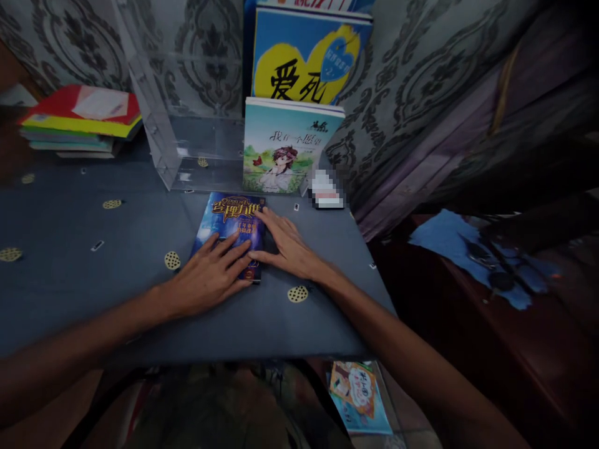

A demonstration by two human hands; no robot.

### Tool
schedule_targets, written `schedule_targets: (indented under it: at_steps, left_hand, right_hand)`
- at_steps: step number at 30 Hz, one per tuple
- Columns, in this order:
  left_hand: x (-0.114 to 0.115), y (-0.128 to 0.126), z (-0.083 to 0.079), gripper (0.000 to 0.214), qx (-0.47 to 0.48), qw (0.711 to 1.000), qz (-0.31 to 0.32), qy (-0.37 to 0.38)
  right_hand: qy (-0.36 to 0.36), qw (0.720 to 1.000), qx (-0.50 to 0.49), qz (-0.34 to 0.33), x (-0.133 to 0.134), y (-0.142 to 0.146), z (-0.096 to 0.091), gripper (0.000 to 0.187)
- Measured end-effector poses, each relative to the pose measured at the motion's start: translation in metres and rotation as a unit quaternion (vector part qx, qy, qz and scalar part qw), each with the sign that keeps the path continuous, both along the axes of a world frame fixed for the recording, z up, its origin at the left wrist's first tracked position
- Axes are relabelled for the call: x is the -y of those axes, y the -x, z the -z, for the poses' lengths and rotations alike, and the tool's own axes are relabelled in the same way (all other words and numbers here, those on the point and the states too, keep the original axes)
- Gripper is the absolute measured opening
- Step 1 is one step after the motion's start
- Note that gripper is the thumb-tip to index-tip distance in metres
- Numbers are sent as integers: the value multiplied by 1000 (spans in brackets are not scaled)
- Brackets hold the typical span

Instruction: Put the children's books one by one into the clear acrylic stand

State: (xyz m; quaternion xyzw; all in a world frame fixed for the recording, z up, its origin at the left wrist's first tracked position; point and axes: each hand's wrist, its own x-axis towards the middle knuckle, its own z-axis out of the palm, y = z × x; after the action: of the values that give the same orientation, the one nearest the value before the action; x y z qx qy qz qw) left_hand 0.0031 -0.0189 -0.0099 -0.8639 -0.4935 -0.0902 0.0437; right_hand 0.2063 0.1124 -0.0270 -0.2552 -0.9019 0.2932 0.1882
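A dark blue book point(215, 215) with gold lettering lies flat on the table, in front of a clear display rack. My left hand point(213, 268) rests palm down across its lower cover, fingers spread. On the book's right edge lies my right hand point(285, 243), its fingers stretched out and the thumb apart, near the left fingertips. Both hands touch the book without wrapping round it. Part of the cover is hidden under them.
The clear rack point(163, 143) holds a green picture book point(262, 149) and a blue book with yellow hearts point(290, 56). Left of it is a book stack point(79, 125). A blurred-out phone-like object point(326, 190) lies right. Another book point(358, 399) sits below the table edge.
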Motion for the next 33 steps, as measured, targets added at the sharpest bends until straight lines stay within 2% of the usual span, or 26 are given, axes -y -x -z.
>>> schedule_targets:
  at_steps: [7, 13, 15, 19, 23, 25, 26, 29, 31, 33]
  left_hand:
    - [1, -2, 2, 50, 8, 1000, -10, 8]
    - [-7, 8, -7, 44, 31, 999, -15, 30]
    - [-15, 20, -9, 45, 49, 997, -53, 28]
    - [-30, 48, 1, 56, 79, 977, -195, 16]
    - [-37, 62, 12, 57, 188, 959, -208, 41]
    - [-39, 63, 10, 58, 299, 929, -208, 64]
    - [-40, 64, 6, 61, 366, 902, -214, 84]
    - [-43, 64, -9, 76, 550, 781, -250, 159]
    - [-43, 63, -19, 80, 608, 711, -271, 227]
    - [-42, 62, -25, 73, 621, 674, -269, 298]
  right_hand:
    - [10, 999, 21, -25, 13, -6, -5, 99]
    - [3, 999, 36, -27, 16, -5, -1, 109]
    - [2, 999, 45, -24, 17, -6, -1, 111]
    - [8, 998, 65, -11, 17, -5, -4, 114]
    - [8, 996, 83, -10, 18, -5, -6, 117]
    - [5, 996, 88, -11, 18, -5, -5, 118]
    - [6, 996, 88, -12, 18, -6, -5, 119]
    - [12, 996, 88, -18, 17, -8, -5, 121]
    - [22, 996, 86, -26, 16, -10, -6, 121]
    - [33, 995, 82, -35, 16, -11, -8, 122]
